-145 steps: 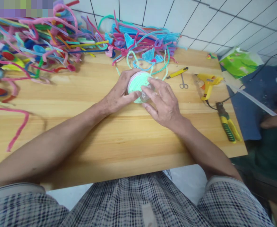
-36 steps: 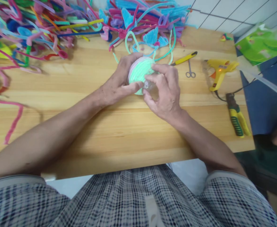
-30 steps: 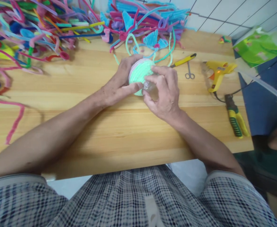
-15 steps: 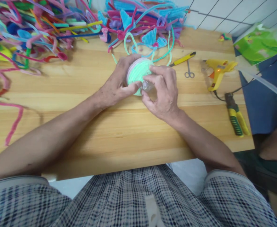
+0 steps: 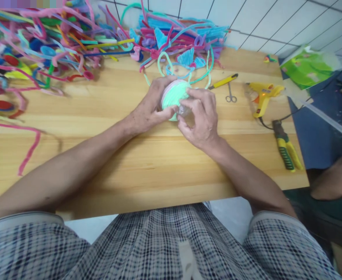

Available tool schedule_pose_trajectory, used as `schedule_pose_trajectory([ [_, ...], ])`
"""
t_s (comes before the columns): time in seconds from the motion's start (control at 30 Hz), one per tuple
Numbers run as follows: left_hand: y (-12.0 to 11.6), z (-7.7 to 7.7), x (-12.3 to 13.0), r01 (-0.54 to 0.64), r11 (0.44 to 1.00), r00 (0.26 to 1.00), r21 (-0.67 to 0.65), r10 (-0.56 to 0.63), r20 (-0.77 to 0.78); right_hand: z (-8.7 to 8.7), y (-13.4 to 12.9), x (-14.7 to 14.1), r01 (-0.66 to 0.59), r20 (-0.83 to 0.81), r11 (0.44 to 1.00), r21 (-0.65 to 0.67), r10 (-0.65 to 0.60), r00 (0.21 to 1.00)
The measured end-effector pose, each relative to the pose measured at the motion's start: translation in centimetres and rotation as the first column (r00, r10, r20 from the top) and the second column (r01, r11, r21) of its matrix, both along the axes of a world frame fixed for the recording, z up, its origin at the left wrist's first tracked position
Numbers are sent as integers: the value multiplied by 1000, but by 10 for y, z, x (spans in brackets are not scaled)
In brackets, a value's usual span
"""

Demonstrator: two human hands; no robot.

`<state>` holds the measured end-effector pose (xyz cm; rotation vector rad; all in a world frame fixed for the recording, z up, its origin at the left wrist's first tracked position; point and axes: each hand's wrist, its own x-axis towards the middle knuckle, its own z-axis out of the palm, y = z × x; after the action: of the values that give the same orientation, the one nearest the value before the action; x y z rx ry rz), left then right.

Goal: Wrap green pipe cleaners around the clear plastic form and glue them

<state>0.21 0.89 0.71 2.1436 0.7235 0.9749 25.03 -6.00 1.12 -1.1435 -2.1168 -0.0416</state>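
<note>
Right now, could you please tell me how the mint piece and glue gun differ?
The mint piece looks rounded; the glue gun is pistol-shaped. The mint piece shows lilac too, whereas the glue gun is mainly yellow. The left hand and right hand touch the mint piece, while the glue gun lies on the table.

No readable text, label, brand, number or sign on or around the table [image 5: 147, 171].
Markings on the yellow hot glue gun [image 5: 263, 97] are too small and blurred to make out; the green plastic package [image 5: 306, 69] shows pale patches, and the pliers [image 5: 284, 149] dark grip stripes, none legible as lettering.
</note>
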Motion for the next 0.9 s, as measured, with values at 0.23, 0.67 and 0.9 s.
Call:
schedule_pose_trajectory([
  [0.23, 7, -6, 4, 36, 999, 995, -24, -34, 98, 4, -2, -1, 50, -3, 999, 18, -50, 999],
  [0.67, 1, 0, 5, 39, 990, 987, -133, -18, 159, 3, -2, -6, -23, -58, 996, 88, 28, 998],
  [0.9, -5, 5, 7, 44, 985, 983, -166, -13, 185, -5, 0, -8, -60, -159, 993, 99, 75, 984],
])
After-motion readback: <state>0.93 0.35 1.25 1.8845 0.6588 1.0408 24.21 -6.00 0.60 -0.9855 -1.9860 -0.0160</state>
